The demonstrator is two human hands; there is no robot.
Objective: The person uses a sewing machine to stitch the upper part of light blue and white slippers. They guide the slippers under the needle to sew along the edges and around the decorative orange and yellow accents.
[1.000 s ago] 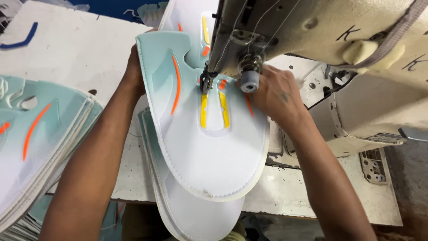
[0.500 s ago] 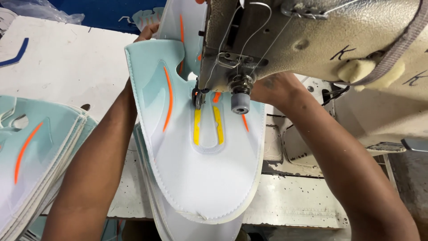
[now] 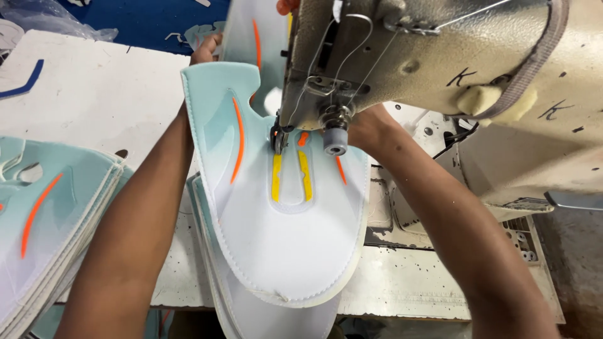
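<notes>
White, scuffed worktable (image 3: 94, 100) under both arms. Stack of mint-and-white shoe uppers (image 3: 50, 226) left of left forearm. Second pile of uppers (image 3: 276, 314) beneath the held piece. Grey sewing machine (image 3: 452, 69) just above right hand (image 3: 367, 129).

A white worktable (image 3: 94, 94) filled the left and middle of the scene, its top scuffed and speckled with dark marks. Its near edge (image 3: 402, 295) looked worn and chipped. A blue surface (image 3: 151, 22) lay at the far side beyond the table, with crumpled clear plastic (image 3: 56, 22) on its left. On the right stood the beige body of a sewing machine (image 3: 452, 56), its paint pitted, with a strip of yellowish foam (image 3: 496, 100) stuck on its side. At the near right a patch of grey floor (image 3: 575, 263) showed. The light was even and bright, with soft shadows.
</notes>
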